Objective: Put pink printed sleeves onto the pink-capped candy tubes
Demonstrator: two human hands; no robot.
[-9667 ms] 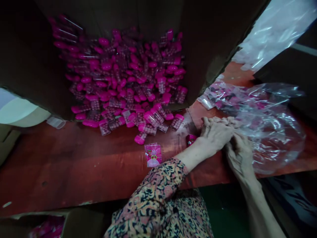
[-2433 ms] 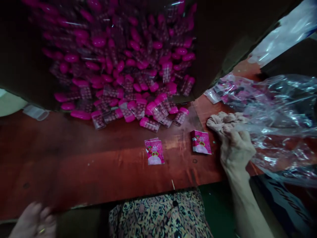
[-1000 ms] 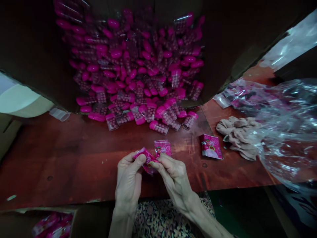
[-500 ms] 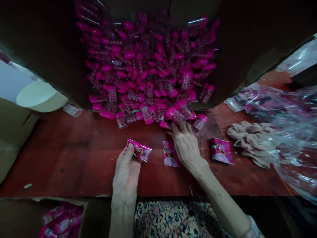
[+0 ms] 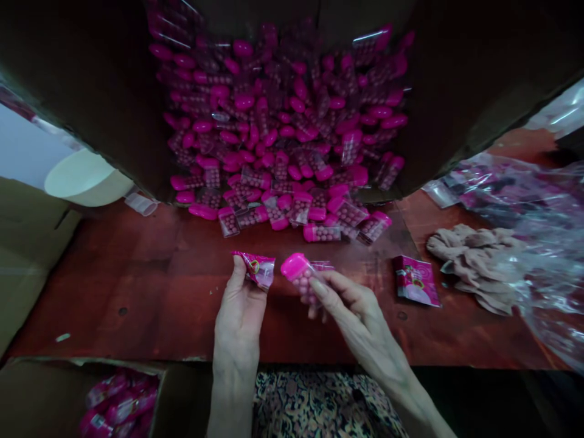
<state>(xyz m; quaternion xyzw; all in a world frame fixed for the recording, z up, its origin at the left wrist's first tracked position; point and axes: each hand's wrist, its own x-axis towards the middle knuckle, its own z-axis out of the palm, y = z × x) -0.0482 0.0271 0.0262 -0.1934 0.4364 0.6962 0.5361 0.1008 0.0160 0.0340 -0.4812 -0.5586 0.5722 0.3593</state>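
A small packing workshop, not a home: big cardboard boxes, a huge heap of pink-topped candy tubes, piles of clear plastic bags, and a long, red work table.

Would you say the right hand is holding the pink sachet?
No, the right hand holds a pink-capped tube; the left hand holds the sachet.

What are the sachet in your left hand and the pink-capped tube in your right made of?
The sachet looks like glossy printed plastic or foil film, creased. The tube seems clear rigid plastic, since the pink balls show through; its cap looks like glossy pink plastic.
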